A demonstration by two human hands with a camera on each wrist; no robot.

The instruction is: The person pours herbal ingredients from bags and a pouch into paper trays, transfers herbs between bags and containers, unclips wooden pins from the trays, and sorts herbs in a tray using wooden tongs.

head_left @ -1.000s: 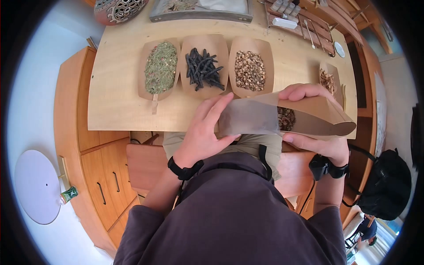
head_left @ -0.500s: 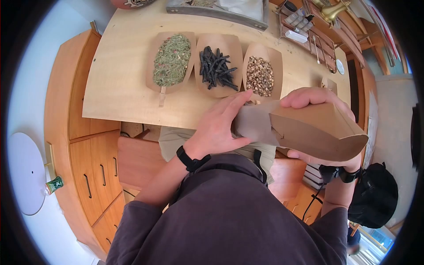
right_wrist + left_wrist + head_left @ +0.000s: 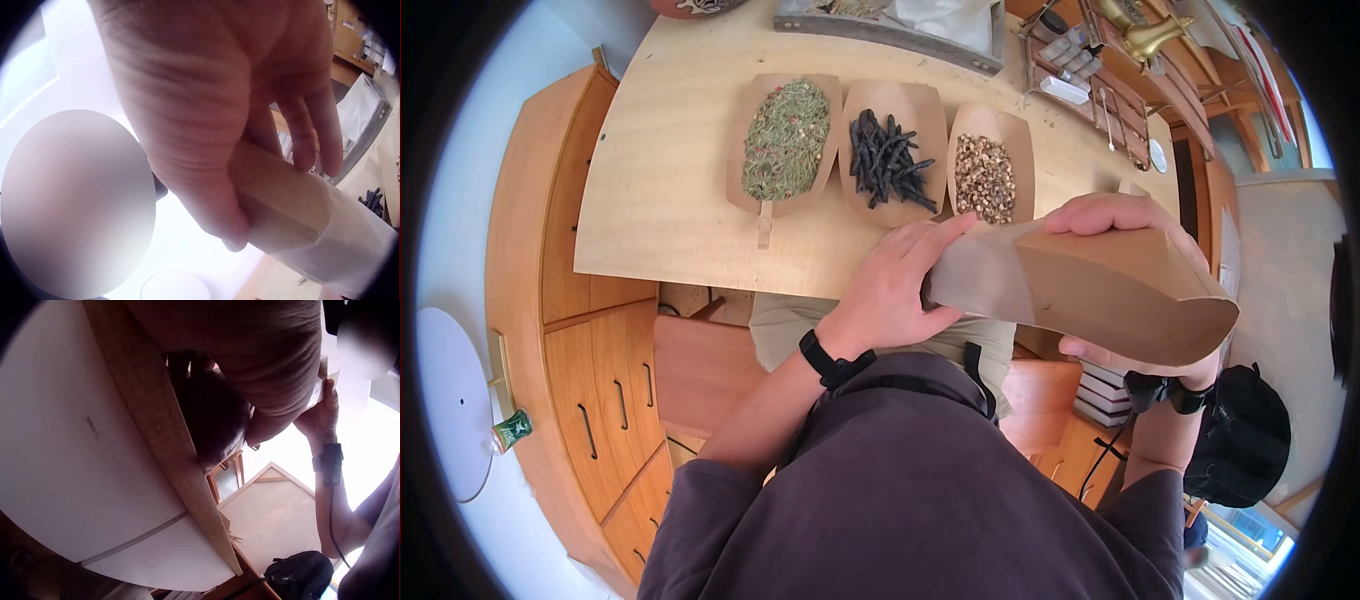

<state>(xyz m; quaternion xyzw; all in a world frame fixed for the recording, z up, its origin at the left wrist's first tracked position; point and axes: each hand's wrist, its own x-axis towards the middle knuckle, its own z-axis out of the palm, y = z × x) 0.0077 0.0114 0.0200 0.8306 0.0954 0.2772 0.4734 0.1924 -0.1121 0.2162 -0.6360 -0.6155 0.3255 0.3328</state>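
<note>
My right hand (image 3: 1122,215) grips a brown paper tray (image 3: 1135,280) from both sides, fingers along the far wall and thumb at the near one. The tray tilts toward the left, and its visible inside is bare brown paper. Its lower end sits in the mouth of a whitish translucent bag (image 3: 983,272), also seen in the right wrist view as a pale sleeve (image 3: 350,240) round the tray's end. My left hand (image 3: 895,278) holds that bag between thumb and fingers, close to the table's front edge. What lies inside the bag is hidden.
Three paper trays stand on the table (image 3: 660,160): green dried herbs (image 3: 787,140), black twisted pieces (image 3: 887,165) and tan chopped bits (image 3: 985,180). Behind them are a grey wooden tray (image 3: 880,35) and a slatted rack (image 3: 1125,115). A black backpack (image 3: 1240,440) is at right.
My right hand has tipped the brown tray up more steeply, and the dark dried pieces seen in it earlier no longer show. The head view has shifted a little.
</note>
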